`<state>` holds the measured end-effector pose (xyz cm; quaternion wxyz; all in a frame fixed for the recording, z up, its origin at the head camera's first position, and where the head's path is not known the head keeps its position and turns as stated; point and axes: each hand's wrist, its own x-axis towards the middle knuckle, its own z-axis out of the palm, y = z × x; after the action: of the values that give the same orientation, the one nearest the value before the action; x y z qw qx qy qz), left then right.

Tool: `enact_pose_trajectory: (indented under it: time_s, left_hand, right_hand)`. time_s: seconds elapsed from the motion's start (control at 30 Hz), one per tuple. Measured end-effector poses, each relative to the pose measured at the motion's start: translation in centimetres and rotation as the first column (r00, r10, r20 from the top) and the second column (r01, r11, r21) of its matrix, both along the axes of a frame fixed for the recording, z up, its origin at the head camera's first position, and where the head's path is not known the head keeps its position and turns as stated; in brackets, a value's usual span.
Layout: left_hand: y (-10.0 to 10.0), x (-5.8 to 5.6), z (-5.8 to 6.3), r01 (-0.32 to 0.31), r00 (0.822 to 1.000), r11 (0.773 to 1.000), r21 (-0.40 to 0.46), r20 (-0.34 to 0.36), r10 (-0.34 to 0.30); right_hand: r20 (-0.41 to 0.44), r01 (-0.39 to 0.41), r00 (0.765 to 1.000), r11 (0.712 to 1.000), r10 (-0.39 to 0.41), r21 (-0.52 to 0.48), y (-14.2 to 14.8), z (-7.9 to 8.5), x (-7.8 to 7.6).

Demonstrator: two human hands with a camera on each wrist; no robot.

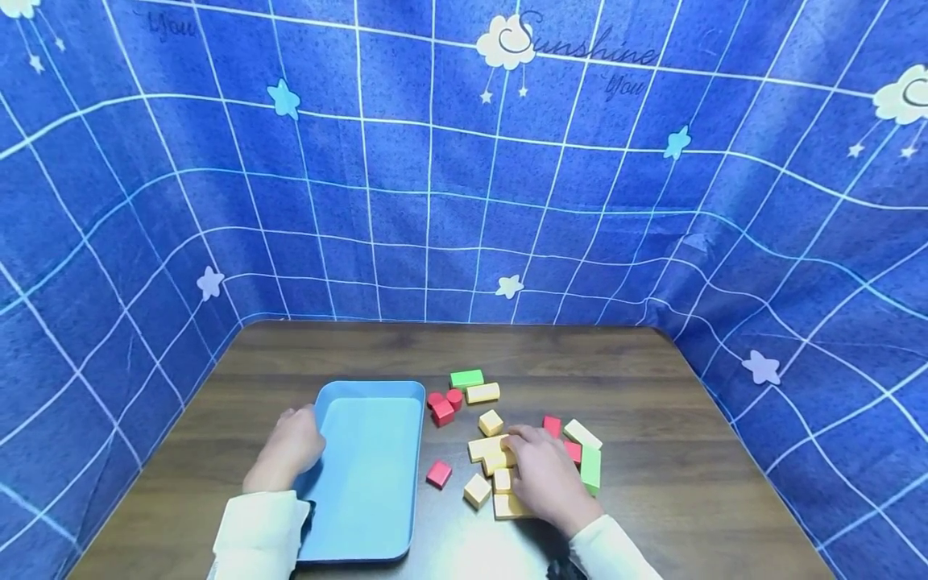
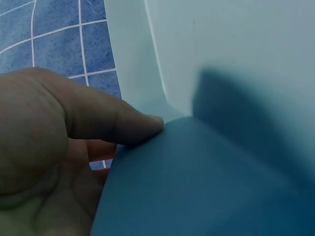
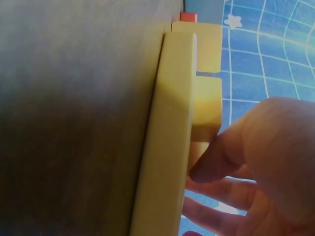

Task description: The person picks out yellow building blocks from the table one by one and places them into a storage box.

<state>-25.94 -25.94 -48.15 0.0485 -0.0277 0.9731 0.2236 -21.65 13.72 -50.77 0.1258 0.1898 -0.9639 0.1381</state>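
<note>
A blue tray lies flat on the table, and my left hand grips its left wall. In the left wrist view the thumb presses inside the tray's corner, with fingers behind the wall. Over a group of yellow wooden blocks rests my right hand, its fingertips among them. The right wrist view shows a long yellow block in front, a yellow cube behind it, and the right thumb close beside that cube. The other right fingers are extended and spread, partly hidden behind the blocks.
Red blocks, a green block and a yellow cylinder lie beyond the yellow group. A single red cube sits near the tray. Right of my hand are a green block and others. A blue curtain surrounds the table.
</note>
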Motion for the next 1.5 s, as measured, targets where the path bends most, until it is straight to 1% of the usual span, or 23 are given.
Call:
enact_pose_trajectory:
  time_s: [0.1, 0.23, 0.37, 0.57, 0.73, 0.8, 1.0, 1.17, 1.33, 1.5]
  left_hand:
    - [0.0, 0.1, 0.2, 0.024, 1.0, 1.0, -0.008, -0.01, -0.024]
    - [-0.2, 0.1, 0.4, 0.046, 0.999, 0.999, -0.007, 0.003, -0.046]
    - [-0.6, 0.1, 0.0, 0.058, 0.998, 0.998, 0.009, 0.024, -0.059]
    - [-0.8, 0.0, -0.8, 0.066, 0.997, 0.998, 0.016, 0.042, -0.067]
    - [-0.7, 0.0, -0.8, 0.064, 0.997, 0.998, 0.007, 0.043, -0.064]
    - [-0.6, 0.0, -0.7, 0.064, 0.997, 0.998, 0.01, 0.051, -0.065]
    - [-0.4, 0.1, 0.0, 0.059, 0.993, 0.997, 0.041, 0.101, -0.063]
    - [-0.3, 0.2, 0.3, 0.073, 0.992, 0.996, 0.056, 0.098, -0.078]
    - [-0.1, 0.3, 0.1, 0.077, 0.992, 0.996, 0.051, 0.1, -0.082]
    - [-0.1, 0.1, -0.4, 0.081, 0.992, 0.995, 0.062, 0.095, -0.086]
  right_hand:
    - [-0.004, 0.014, 1.0, 1.0, -0.014, -0.003, 0.1, -0.1, 0.1]
    - [0.002, 0.011, 1.0, 1.0, -0.011, -0.028, 0.2, -0.1, 0.2]
    - [-0.009, 0.008, 1.0, 1.0, -0.008, -0.029, 0.3, -0.1, 0.4]
    - [-0.071, 0.021, 0.997, 1.0, -0.02, 0.006, 0.7, -0.4, 0.6]
    - [-0.15, 0.01, 0.989, 1.0, -0.005, 0.029, 1.2, -0.5, 0.3]
    - [-0.17, 0.011, 0.986, 0.999, -0.005, 0.036, 1.3, -0.4, 0.3]
    - [-0.158, 0.027, 0.987, 0.998, -0.018, 0.056, 1.5, -0.2, 0.2]
    - [-0.16, 0.039, 0.987, 0.998, -0.03, 0.053, 1.7, -0.3, 0.0]
    - [-0.174, 0.038, 0.984, 0.998, -0.031, 0.04, 1.8, -0.3, 0.0]
    - [-0.191, 0.037, 0.981, 0.999, -0.033, 0.017, 1.6, 0.5, 0.1]
